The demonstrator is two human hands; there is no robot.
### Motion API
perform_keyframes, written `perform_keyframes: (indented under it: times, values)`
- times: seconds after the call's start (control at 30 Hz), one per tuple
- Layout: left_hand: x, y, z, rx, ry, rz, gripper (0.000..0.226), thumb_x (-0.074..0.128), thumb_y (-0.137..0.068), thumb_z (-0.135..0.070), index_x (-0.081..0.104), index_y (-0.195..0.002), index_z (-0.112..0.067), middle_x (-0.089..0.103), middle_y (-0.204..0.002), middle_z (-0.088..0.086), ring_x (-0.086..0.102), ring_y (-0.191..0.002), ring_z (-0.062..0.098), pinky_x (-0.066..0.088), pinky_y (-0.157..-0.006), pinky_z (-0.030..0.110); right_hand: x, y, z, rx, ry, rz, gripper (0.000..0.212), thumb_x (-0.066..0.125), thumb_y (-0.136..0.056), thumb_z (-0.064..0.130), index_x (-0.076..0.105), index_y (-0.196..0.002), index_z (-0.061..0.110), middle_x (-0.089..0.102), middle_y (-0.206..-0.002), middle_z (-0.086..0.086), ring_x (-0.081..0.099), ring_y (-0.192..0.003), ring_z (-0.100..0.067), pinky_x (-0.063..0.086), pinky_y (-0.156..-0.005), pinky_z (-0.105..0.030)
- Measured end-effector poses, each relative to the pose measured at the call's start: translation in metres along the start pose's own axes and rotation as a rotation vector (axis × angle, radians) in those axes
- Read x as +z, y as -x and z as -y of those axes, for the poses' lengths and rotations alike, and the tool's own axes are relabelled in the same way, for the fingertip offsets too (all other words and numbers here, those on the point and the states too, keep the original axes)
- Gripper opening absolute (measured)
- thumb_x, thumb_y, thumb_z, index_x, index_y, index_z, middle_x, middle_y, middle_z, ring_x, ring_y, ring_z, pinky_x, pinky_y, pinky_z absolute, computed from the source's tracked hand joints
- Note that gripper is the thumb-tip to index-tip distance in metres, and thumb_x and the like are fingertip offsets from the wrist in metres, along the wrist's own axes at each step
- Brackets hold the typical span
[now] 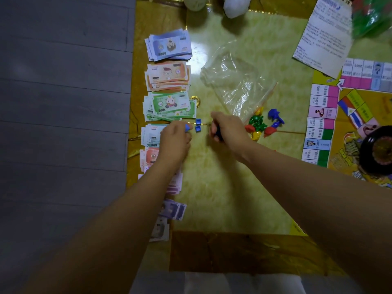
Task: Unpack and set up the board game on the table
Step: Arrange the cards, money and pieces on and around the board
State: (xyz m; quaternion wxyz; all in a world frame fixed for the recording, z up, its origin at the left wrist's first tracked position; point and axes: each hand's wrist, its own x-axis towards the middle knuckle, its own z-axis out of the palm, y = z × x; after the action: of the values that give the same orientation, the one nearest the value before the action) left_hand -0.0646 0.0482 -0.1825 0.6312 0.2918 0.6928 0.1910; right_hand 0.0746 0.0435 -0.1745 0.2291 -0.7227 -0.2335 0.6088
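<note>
Stacks of play money [169, 76] lie in a column along the table's left side. My left hand [174, 141] pinches a small blue plastic piece [187, 127] just left of two blue house pieces [198, 125] on the table. My right hand [228, 129] is curled round more blue pieces, a short way right of those two. A heap of red, green, yellow and blue game pieces [263, 124] lies beside an empty clear plastic bag [235, 81]. The game board [350, 124] is spread at the right edge.
A printed instruction sheet [324, 37] lies at the upper right, partly over the board. A gold coin [196, 100] sits by the green notes. A dark round object [377, 151] rests on the board. Grey floor runs along the left of the table.
</note>
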Motion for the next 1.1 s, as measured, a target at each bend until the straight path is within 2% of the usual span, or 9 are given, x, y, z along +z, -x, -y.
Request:
perform_keyframes:
  times: [0.07,0.13,0.27,0.43,0.57,0.67,0.77,0.87,1.1]
  values:
    - [-0.009,0.001,-0.004,-0.174,0.351,0.041,0.026,0.034,-0.09,-0.014,0.048,-0.069,-0.012,0.034,-0.049,-0.001,0.026,-0.038,0.01,0.015,-0.038,0.018,0.008,-0.005,-0.005,-0.076,0.227,-0.039,0.055,0.051,-0.095,0.042,0.041,-0.047,0.018,0.04,-0.049,-0.002,0.036,-0.043,-0.012,0.032,-0.052,-0.026]
    - [-0.017,0.0,-0.004,-0.18,0.437,0.09,0.028,0.033,-0.089,-0.015,0.046,-0.065,-0.011,0.035,-0.049,-0.001,0.027,-0.038,0.011,0.014,-0.035,0.017,0.017,-0.009,-0.008,-0.102,0.458,-0.077,0.058,0.055,-0.09,0.052,0.035,-0.047,0.019,0.035,-0.047,0.002,0.037,-0.048,-0.017,0.03,-0.055,-0.03]
    - [-0.025,-0.002,-0.001,-0.125,0.471,0.129,0.037,0.029,-0.092,-0.017,0.051,-0.065,-0.005,0.042,-0.053,0.004,0.034,-0.039,0.014,0.016,-0.032,0.018,0.03,-0.008,-0.006,-0.129,0.901,-0.152,0.058,0.049,-0.086,0.066,0.037,-0.055,0.018,0.043,-0.056,0.001,0.045,-0.057,-0.021,0.025,-0.048,-0.028]
    - [-0.019,-0.006,-0.005,-0.161,0.262,0.034,0.029,0.037,-0.089,-0.014,0.053,-0.065,-0.008,0.051,-0.06,0.007,0.037,-0.042,0.014,0.02,-0.036,0.019,0.035,-0.008,-0.007,-0.246,1.156,-0.17,0.042,0.038,-0.097,0.05,0.047,-0.075,0.015,0.047,-0.075,-0.004,0.051,-0.073,-0.027,0.031,-0.059,-0.031]
    - [-0.003,-0.012,-0.004,-0.021,0.012,-0.056,0.029,0.036,-0.095,-0.003,0.059,-0.08,-0.015,0.051,-0.061,0.002,0.04,-0.047,0.012,0.03,-0.041,0.019,0.023,-0.007,-0.012,-0.224,0.976,-0.148,0.045,0.04,-0.092,0.04,0.041,-0.056,0.015,0.042,-0.058,-0.003,0.048,-0.063,-0.026,0.023,-0.049,-0.029]
    - [0.006,-0.017,-0.003,0.141,-0.253,-0.142,0.031,0.039,-0.093,-0.009,0.063,-0.078,-0.023,0.06,-0.071,-0.003,0.053,-0.066,0.018,0.041,-0.061,0.029,0.003,-0.004,-0.018,-0.189,0.629,-0.002,0.044,0.045,-0.089,0.034,0.041,-0.049,0.016,0.043,-0.052,-0.002,0.041,-0.053,-0.018,0.03,-0.053,-0.029]
    - [0.015,-0.014,-0.012,0.174,-0.597,-0.275,0.032,0.04,-0.094,-0.019,0.067,-0.08,-0.015,0.067,-0.087,0.003,0.057,-0.083,0.025,0.039,-0.069,0.033,-0.012,-0.001,-0.016,-0.096,0.267,0.102,0.048,0.035,-0.092,0.022,0.049,-0.048,0.01,0.049,-0.046,-0.001,0.042,-0.044,-0.012,0.037,-0.053,-0.025]
    - [0.026,-0.012,-0.017,0.175,-0.824,-0.31,0.033,0.038,-0.096,-0.028,0.059,-0.082,-0.007,0.058,-0.084,0.009,0.051,-0.082,0.03,0.033,-0.067,0.033,-0.023,0.0,-0.012,0.049,-0.085,0.127,0.041,0.023,-0.091,0.012,0.045,-0.057,0.006,0.043,-0.04,-0.001,0.034,-0.036,-0.009,0.03,-0.038,-0.018]
    - [0.031,-0.019,-0.015,0.248,-1.142,-0.307,0.047,0.05,-0.09,-0.055,0.065,-0.095,-0.011,0.065,-0.097,0.013,0.059,-0.097,0.035,0.033,-0.07,0.035,-0.037,-0.002,-0.015,0.081,-0.279,0.24,0.043,0.015,-0.089,0.013,0.042,-0.056,0.005,0.04,-0.042,-0.001,0.027,-0.037,-0.013,0.017,-0.036,-0.018]
